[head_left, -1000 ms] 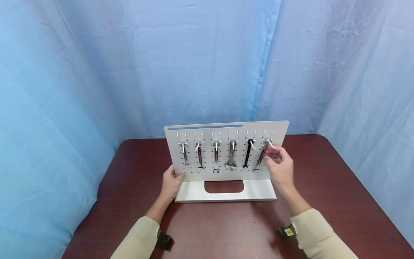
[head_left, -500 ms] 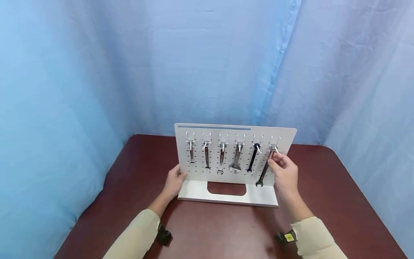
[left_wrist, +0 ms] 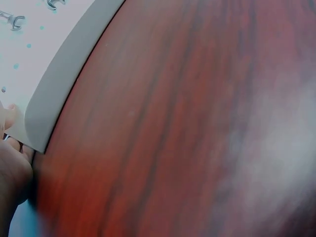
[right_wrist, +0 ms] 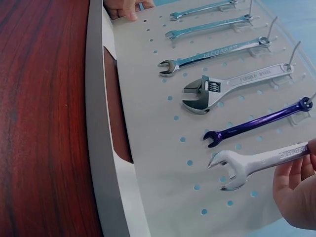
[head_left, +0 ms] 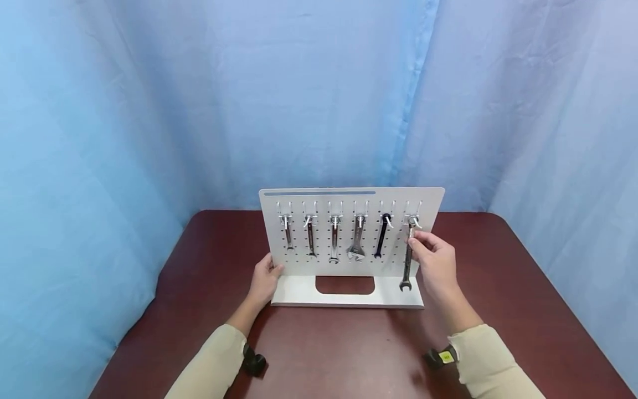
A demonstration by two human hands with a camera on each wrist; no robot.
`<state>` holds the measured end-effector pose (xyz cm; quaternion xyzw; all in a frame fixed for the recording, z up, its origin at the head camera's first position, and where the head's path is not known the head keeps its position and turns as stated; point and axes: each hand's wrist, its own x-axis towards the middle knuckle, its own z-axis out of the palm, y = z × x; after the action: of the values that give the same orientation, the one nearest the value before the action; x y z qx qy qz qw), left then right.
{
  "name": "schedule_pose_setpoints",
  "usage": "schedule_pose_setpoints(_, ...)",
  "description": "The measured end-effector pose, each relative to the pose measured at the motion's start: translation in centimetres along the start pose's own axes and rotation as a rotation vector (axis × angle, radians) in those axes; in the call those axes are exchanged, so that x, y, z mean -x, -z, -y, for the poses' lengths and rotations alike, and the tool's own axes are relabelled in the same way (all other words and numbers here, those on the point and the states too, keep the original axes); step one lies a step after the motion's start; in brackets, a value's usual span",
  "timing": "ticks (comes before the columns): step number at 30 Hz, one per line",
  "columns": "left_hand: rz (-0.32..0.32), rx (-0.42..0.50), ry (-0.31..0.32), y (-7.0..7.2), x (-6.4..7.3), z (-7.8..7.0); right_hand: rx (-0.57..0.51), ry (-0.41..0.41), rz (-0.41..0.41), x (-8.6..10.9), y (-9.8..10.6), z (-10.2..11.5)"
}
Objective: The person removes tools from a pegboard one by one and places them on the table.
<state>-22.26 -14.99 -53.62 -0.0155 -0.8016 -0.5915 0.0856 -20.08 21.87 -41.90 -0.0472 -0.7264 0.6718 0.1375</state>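
A white pegboard stand (head_left: 399,195) stands on the table, with a row of wrenches hanging from its hooks. My left hand (head_left: 262,281) grips the board's lower left edge, thumb on the front face. At the rightmost hook, my right hand (head_left: 440,266) pinches a large silver combination wrench (head_left: 407,269) by its upper shank. That wrench's open end points down; in the right wrist view its jaw (right_wrist: 236,170) stands off the board's face. Beside it hang a dark purple wrench (right_wrist: 261,122) and an adjustable wrench (right_wrist: 224,89). Fingers partly cover the held wrench's upper end.
Several smaller silver wrenches (head_left: 334,241) hang on the left hooks. The stand's base (head_left: 294,292) has a cutout in the middle. Dark red wood table (head_left: 329,343) lies in front, and blue curtains (head_left: 309,100) surround it.
The held wrench's lower end has swung out from the board, and the wrench now hangs nearly straight down rather than slanted. The left hand keeps its hold on the board's edge.
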Motion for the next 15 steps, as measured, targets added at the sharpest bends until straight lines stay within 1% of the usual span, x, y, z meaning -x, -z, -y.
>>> schedule_pose_setpoints(2,0.009,0.009,-0.009,-0.1,-0.2,0.0,-0.007,0.013,-0.001,0.0,0.2,0.2)
schedule_pose_setpoints(4,0.004,0.009,-0.008,-0.3,-0.3,0.0,-0.006,0.021,0.006,0.1,0.4,0.4)
schedule_pose_setpoints(9,-0.02,0.02,0.006,-0.3,-0.1,0.0,-0.036,0.01,0.023,0.5,0.5,0.6)
schedule_pose_setpoints(15,-0.01,0.016,0.008,0.0,0.0,0.0,-0.078,0.004,0.026,1.2,0.8,0.8)
